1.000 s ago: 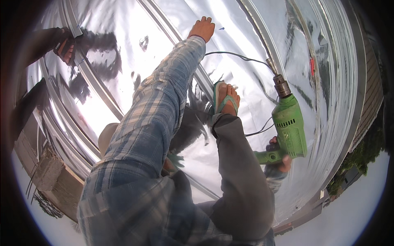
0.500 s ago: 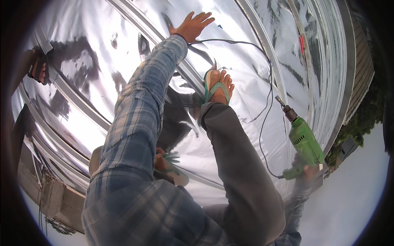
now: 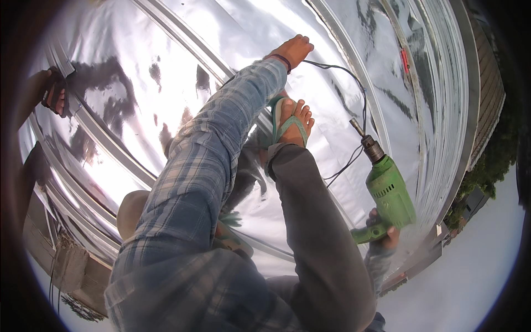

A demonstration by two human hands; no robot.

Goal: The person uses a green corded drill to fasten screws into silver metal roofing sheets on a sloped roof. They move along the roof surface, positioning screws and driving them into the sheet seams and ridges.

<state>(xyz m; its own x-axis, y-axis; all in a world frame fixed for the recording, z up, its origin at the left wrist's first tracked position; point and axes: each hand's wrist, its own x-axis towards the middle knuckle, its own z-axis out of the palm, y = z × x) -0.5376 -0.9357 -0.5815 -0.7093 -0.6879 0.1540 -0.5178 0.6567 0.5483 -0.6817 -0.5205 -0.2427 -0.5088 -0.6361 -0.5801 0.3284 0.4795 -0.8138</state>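
Observation:
My left hand (image 3: 296,51) is closed low over the shiny silver sheet (image 3: 265,33), its fingers curled under. Whatever they hold, if anything, is hidden. The black power cord (image 3: 337,67) comes out beside that hand. In my right hand (image 3: 389,237) is a green power drill (image 3: 391,191), gripped by its handle. A metal bit (image 3: 357,127) sits in its chuck and points toward the far side, above the sheet. My foot in a green flip-flop (image 3: 296,124) rests on the sheet just nearer than my left hand.
Raised metal ribs (image 3: 191,41) cross the sheet. A red object (image 3: 405,61) lies at the far right. Another person's sandalled foot (image 3: 54,94) is at the left. Tiled roofing (image 3: 488,83) and trees (image 3: 492,171) lie past the right edge.
My left hand has moved right and its spread fingers have curled closed, covering a small blue thing seen earlier on the sheet. My right hand has brought the drill leftward.

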